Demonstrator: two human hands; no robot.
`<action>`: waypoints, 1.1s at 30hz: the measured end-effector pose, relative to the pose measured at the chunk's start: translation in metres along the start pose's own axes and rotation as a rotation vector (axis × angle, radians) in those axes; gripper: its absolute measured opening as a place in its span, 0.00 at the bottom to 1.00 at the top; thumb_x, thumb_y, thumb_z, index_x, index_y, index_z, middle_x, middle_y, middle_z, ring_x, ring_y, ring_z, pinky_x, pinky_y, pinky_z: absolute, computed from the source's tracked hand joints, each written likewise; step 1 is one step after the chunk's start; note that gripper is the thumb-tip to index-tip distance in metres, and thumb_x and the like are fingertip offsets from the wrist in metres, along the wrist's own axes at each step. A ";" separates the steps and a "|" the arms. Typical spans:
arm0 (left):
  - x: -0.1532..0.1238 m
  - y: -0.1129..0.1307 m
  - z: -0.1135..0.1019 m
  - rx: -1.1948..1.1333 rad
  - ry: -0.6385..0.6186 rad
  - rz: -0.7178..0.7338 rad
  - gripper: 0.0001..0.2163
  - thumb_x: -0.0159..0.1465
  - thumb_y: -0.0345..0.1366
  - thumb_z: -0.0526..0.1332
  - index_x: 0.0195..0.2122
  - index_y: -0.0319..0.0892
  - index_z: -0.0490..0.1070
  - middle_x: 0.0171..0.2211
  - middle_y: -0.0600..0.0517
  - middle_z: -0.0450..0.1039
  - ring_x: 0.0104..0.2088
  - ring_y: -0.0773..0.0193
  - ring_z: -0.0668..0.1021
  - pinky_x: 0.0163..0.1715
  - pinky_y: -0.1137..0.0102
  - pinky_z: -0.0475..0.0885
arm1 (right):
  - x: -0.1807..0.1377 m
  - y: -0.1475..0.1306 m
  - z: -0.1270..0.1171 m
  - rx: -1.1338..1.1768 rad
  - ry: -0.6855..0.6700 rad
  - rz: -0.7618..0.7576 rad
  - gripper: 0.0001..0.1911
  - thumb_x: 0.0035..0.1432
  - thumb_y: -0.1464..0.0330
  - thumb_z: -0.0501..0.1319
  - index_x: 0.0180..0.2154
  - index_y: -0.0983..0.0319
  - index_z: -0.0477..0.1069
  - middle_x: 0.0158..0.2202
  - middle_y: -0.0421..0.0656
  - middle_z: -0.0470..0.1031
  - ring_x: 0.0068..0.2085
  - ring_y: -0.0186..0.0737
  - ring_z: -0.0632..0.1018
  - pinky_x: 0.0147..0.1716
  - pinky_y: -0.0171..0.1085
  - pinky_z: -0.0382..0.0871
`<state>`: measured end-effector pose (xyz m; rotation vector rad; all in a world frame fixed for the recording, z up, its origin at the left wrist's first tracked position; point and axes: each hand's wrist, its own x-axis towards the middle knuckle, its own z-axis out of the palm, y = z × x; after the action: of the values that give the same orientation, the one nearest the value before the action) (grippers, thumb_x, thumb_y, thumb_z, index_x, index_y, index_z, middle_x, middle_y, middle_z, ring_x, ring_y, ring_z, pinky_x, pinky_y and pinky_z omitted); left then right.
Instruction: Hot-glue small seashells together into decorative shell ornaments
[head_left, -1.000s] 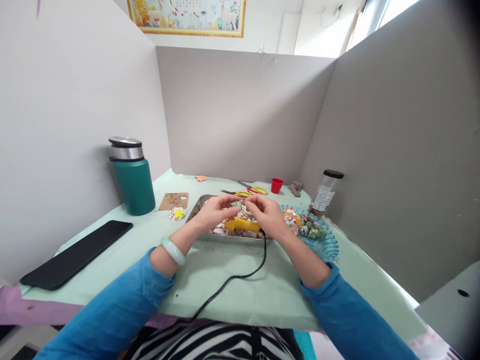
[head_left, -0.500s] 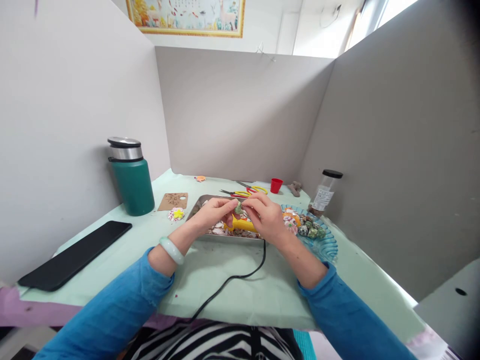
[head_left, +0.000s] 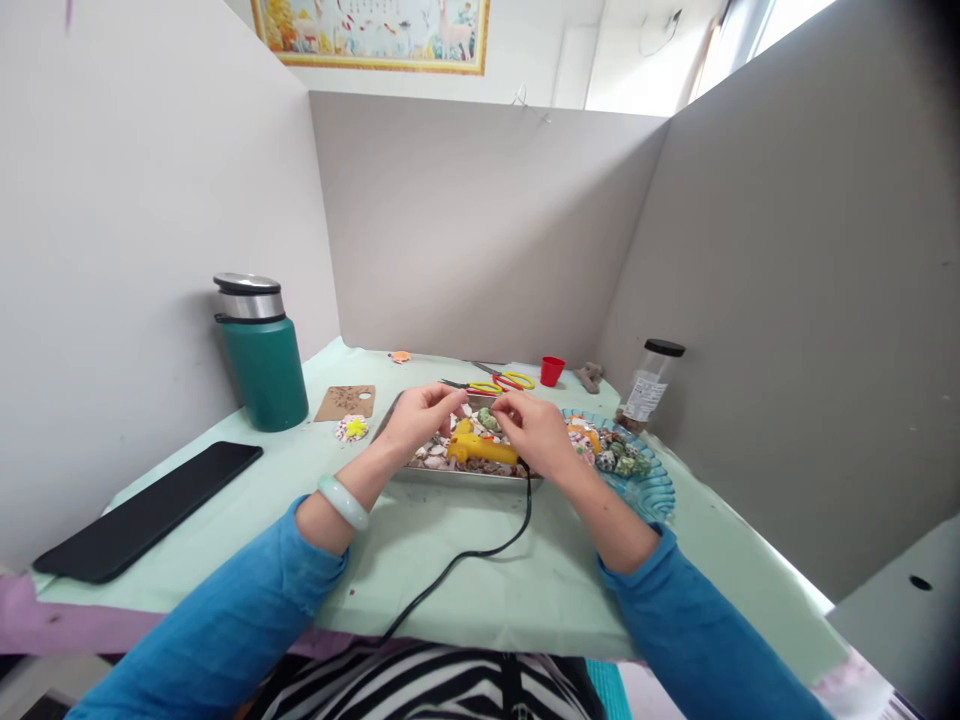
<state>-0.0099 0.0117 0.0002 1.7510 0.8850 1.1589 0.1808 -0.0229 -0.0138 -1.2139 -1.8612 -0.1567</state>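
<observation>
My right hand (head_left: 534,432) has its fingers pinched at the edge of a small green shell-like piece (head_left: 487,419), which hangs over the metal tray (head_left: 457,478). My left hand (head_left: 421,418) is above the tray's left side, apart from the piece; its thumb and forefinger press together, and whatever may be between them is too small to name. Below both hands a yellow glue gun (head_left: 480,448) lies across the tray, on pale and brown shell bits. Its black cord (head_left: 480,553) runs towards me over the table edge.
On the right, a blue glass plate (head_left: 660,490) holds speckled lumps and decorated pieces beside a tilted jar (head_left: 651,388). Scissors (head_left: 491,385) and a red cup (head_left: 553,371) stand behind the tray. A green bottle (head_left: 264,360), black slab (head_left: 150,512) and brown card (head_left: 345,403) are left.
My left hand has let go of the green piece and drawn back slightly left. The piece has shifted right with my right fingers, and more of the glue gun shows.
</observation>
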 end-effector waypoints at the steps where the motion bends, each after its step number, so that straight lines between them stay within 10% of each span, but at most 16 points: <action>1: 0.000 0.000 0.001 0.027 -0.017 0.012 0.17 0.54 0.49 0.63 0.33 0.38 0.73 0.26 0.52 0.72 0.21 0.71 0.69 0.23 0.73 0.66 | 0.000 0.001 0.000 0.040 -0.015 0.033 0.04 0.53 0.71 0.57 0.29 0.60 0.71 0.28 0.39 0.75 0.27 0.35 0.72 0.28 0.34 0.61; 23: -0.002 -0.004 0.003 0.033 -0.241 0.251 0.14 0.54 0.35 0.65 0.41 0.39 0.70 0.42 0.47 0.72 0.39 0.63 0.75 0.42 0.65 0.70 | 0.001 -0.016 -0.004 0.457 -0.080 0.212 0.07 0.54 0.65 0.58 0.31 0.61 0.70 0.25 0.38 0.70 0.23 0.32 0.67 0.23 0.32 0.60; 33: -0.003 -0.001 0.000 -0.247 -0.272 0.082 0.16 0.58 0.42 0.62 0.44 0.40 0.70 0.42 0.48 0.71 0.36 0.65 0.74 0.41 0.66 0.69 | 0.000 -0.012 -0.002 0.463 0.040 0.105 0.06 0.58 0.67 0.56 0.35 0.61 0.69 0.27 0.39 0.70 0.24 0.32 0.67 0.25 0.33 0.62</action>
<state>-0.0108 0.0091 -0.0018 1.7008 0.4906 1.0044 0.1728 -0.0298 -0.0083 -0.9710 -1.6715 0.2927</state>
